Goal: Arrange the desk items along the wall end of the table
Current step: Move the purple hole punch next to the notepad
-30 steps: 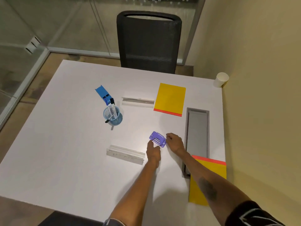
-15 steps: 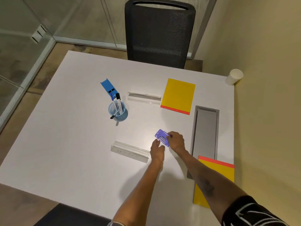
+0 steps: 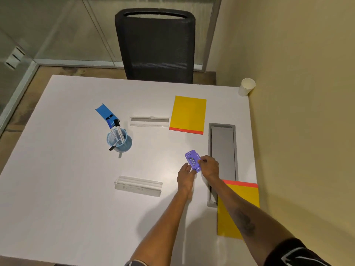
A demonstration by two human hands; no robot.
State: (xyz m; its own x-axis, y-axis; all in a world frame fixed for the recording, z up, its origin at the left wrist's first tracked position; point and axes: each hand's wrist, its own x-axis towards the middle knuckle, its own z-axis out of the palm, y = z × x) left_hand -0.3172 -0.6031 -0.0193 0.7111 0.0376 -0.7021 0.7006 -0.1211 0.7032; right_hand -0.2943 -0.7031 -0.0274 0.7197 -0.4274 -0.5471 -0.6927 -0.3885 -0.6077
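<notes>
table [image 3: 57,189]: white, wall along its right edge; left half mostly bare.
blue holder [image 3: 106,115]: left-centre, long axis runs far-left to near-right, near end meets the pen cup.
pen cup [image 3: 119,140]: blue mesh, upright, pens lean toward the far side; open surface all round it except the blue holder behind.
near clear stand [image 3: 138,186]: long axis across the table, slightly tilted down to the right; apart from the left hand.
far clear stand [image 3: 149,121]: long axis across the table, right end just beside the far yellow pad.
far yellow pad [image 3: 188,114]: red strip at its near edge, flat.
left hand [image 3: 185,176]: fingers curled loosely, fingertips at the near end of the purple punch; firm grip or only a touch, cannot tell.
purple punch [image 3: 193,160]: mid-table right of centre, between both hands, long axis far-left to near-right, tilted with its face toward the camera; near the cable tray.
right hand [image 3: 210,167]: pinches the punch's right edge with thumb and fingers.
cable tray [image 3: 222,150]: grey slot, long axis parallel to the wall, narrow table strip between it and the wall.
near yellow pad [image 3: 244,196]: red strip at far edge, overlaps the tray's near end, partly under the right forearm.
paper cup [image 3: 246,86]: far right corner, against the wall.
</notes>
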